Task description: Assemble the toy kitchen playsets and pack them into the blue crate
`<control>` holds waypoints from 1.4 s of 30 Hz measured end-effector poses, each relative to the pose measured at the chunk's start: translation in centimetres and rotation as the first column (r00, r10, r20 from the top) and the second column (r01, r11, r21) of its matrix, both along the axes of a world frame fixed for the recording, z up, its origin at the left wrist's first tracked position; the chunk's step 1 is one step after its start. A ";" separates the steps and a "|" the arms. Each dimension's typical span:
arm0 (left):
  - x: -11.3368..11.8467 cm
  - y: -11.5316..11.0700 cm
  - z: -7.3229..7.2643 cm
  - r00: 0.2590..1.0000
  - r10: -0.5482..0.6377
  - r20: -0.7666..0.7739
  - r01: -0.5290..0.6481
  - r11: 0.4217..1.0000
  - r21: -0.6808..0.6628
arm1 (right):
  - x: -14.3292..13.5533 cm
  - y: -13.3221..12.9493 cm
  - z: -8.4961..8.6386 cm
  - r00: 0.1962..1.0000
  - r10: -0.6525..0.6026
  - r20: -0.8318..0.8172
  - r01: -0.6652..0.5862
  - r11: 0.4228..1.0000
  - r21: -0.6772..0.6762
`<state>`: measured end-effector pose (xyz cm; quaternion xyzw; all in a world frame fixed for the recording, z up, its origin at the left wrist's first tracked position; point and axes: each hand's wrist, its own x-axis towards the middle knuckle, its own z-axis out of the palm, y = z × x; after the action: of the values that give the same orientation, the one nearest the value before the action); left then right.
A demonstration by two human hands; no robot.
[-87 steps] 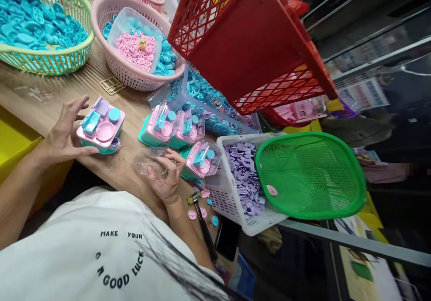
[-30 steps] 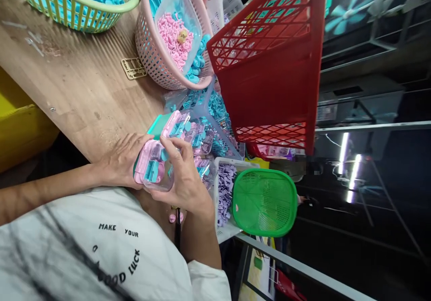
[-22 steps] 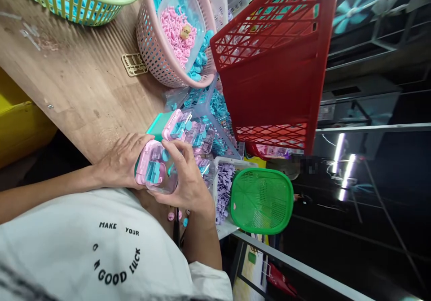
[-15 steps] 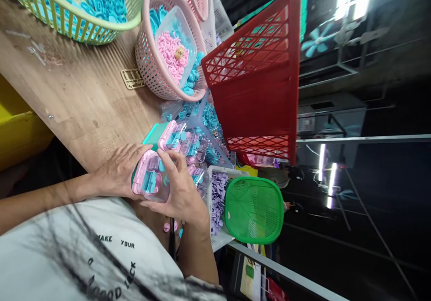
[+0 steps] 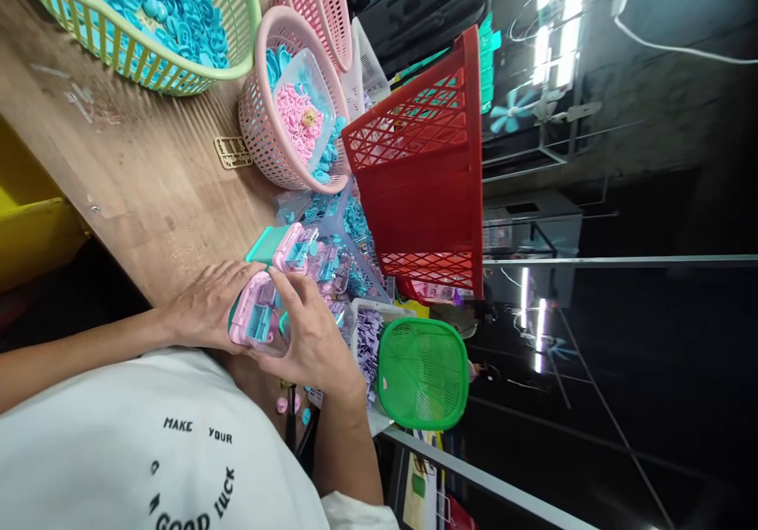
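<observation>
My left hand [image 5: 207, 302] is wrapped round the teal back of a small toy case [image 5: 258, 321] with a pink rim and a clear front. Small blue parts sit inside the case. From the other side, my right hand [image 5: 320, 339] grips its clear front, thumb and fingers spread over the edges. Part of the case is hidden by my fingers. Right beside it stands a similar toy case [image 5: 290, 247] with a teal back and pink rim, and more clear-fronted pieces lie behind my right hand.
A light green basket [image 5: 237, 56] of blue parts and a pink basket [image 5: 254, 139] stand on the wooden table [image 5: 154, 174]. A red crate [image 5: 423, 206], a green basket [image 5: 423, 372] and a white tray of purple parts [image 5: 368, 348] lie beyond. A yellow bin [image 5: 35, 234] is at the side.
The camera view has shifted a little, so the baskets and crate appear moved. Both hands stay on the same toy case, with my right fingers slightly shifted over its front.
</observation>
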<state>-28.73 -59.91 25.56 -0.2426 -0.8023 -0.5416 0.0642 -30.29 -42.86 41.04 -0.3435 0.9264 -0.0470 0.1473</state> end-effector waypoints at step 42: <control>-4.2 -3.3 1.9 0.830 -0.472 0.296 0.447 0.881 0.152 | 9.2 2.2 0.0 0.708 -0.678 0.197 0.706 0.671 -0.227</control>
<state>-32.92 -63.22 27.48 -0.3332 -0.6984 -0.6037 -0.1916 -21.05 -40.64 41.02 0.0186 0.9619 -0.2490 0.1116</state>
